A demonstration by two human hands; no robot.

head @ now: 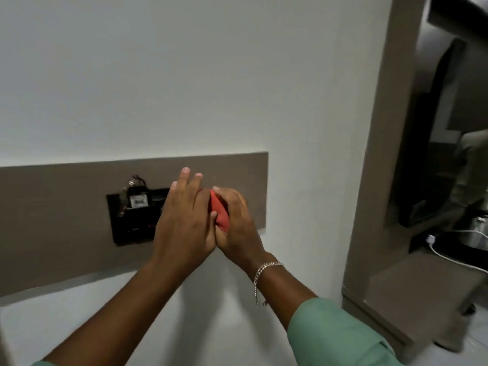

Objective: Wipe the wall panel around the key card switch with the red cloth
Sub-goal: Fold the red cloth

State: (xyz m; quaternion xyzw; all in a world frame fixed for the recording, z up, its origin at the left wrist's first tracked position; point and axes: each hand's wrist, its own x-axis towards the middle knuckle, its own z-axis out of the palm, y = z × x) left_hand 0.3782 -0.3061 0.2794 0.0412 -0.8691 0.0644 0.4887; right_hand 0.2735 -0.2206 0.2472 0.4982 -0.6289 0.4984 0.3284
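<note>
Head view: right hand (235, 220) fingers grip the bunched red cloth (219, 212), long axis near-vertical; left hand (182, 220) fingers spread.

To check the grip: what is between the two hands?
In the head view, the red cloth sits bunched between the left hand and the right hand.

Your wall panel (66, 207) runs across the wall (184, 75), ending short of the door frame (375, 154) at your right; the key card switch (134, 217) sits on it, left of your hands; your left hand (184, 220) touches your right hand (235, 223), the cloth (220, 213) between them.
</note>
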